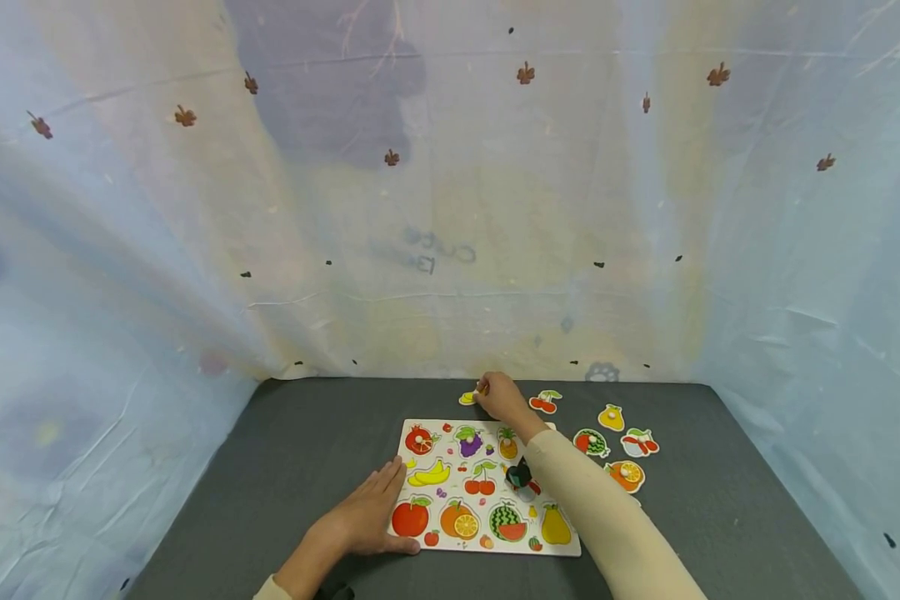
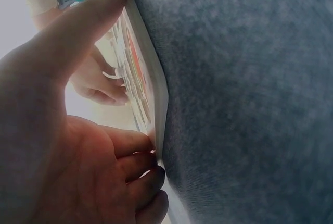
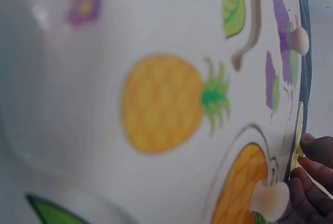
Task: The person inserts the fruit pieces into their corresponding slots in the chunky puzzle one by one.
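A white fruit puzzle board (image 1: 450, 540) lies on the dark table. My left hand (image 1: 371, 508) rests at its left near corner, fingers along the left edge and thumb (image 2: 104, 10) at the near edge. Beyond the board's far edge, my right hand (image 1: 501, 396) pinches a yellow banana puzzle piece (image 1: 467, 398) between thumb and fingertips, mostly hidden by the hand. Knobbed grapes (image 1: 468, 443) and a knobbed pineapple (image 1: 507, 444) sit in the board's top row, beside a pomegranate (image 1: 419, 440). My right forearm covers part of the board's right side.
Loose pieces lie beyond and right of the board: cherries (image 1: 544, 402), a pear (image 1: 611, 417), a watermelon (image 1: 589, 442), a red-and-green piece (image 1: 640, 442) and an orange (image 1: 627, 476). A patterned pale curtain (image 1: 450, 333) hangs at the table's far edge and both sides.
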A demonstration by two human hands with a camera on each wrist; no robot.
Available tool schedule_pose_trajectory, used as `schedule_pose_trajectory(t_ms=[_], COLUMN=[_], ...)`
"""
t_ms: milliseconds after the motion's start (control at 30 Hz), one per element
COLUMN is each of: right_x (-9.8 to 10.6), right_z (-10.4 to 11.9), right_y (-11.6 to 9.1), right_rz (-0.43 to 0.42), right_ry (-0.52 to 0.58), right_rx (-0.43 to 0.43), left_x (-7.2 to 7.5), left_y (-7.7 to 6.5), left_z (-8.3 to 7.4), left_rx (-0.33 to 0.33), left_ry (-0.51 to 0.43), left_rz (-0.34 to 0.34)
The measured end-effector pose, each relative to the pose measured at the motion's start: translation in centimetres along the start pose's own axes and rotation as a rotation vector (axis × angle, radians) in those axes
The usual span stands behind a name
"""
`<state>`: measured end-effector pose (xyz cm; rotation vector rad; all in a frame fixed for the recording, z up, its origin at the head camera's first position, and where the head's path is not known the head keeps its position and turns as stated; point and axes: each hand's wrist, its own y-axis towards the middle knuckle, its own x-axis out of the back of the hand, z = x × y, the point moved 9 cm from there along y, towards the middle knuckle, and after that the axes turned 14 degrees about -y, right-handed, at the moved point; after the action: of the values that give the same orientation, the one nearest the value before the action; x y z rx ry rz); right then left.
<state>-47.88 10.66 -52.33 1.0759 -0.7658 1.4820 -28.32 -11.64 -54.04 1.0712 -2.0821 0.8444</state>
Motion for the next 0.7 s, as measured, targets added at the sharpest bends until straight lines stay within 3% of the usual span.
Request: schedule_pose_trajectory(t_ms=[700], right_x=[-0.01], right_z=[0.20], right_y=[-0.95], right_rz=[0.005], right_ry=[0.033], right_rx=[0.050], left_x=[0.04], left_y=[0.06], left_z=[-0.03], left_rx=[0.018], left_ry=[0.008], left_rz=[0.000])
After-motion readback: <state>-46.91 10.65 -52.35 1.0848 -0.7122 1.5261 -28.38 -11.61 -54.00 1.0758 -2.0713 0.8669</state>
